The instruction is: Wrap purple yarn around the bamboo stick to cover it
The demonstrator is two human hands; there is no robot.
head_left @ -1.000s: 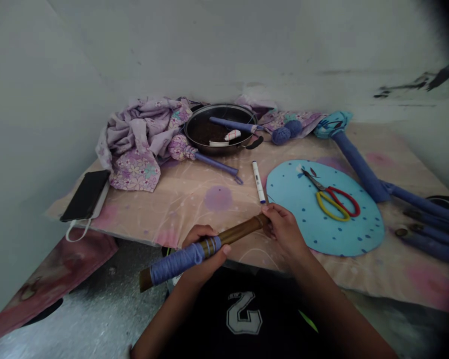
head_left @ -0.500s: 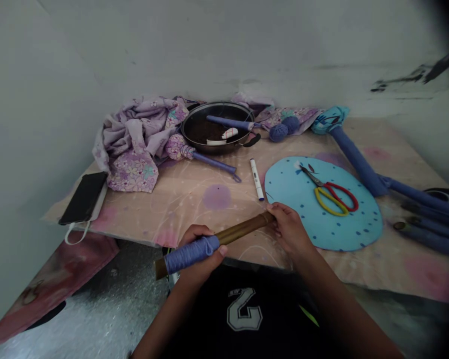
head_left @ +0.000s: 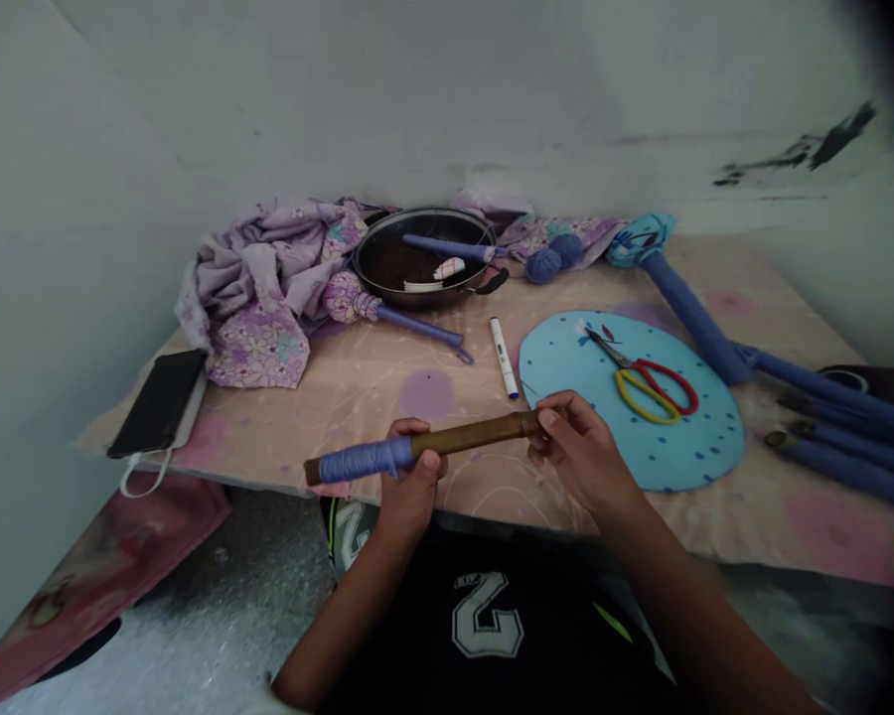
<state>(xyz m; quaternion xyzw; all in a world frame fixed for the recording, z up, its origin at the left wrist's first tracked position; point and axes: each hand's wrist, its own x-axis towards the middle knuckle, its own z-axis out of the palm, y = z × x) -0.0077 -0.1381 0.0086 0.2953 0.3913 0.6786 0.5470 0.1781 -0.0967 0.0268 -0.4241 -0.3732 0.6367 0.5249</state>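
Looks mid-wrap: left hand (head_left: pixel 411 487) grips the stick (head_left: pixel 484 434) by the yarn (head_left: pixel 365 461), right hand (head_left: pixel 577 447) pinches the longer bare end, above the tabletop's (head_left: pixel 362 389) near edge. Another turn probably wants tension; too dim to tell where the yarn trails.

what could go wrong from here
The blue yarn wound on the stick might loosen if the left hand eases its grip. The right hand could brush the scissors lying just beyond it on the round blue sheet. The white cord hanging over the edge of the table could snag.
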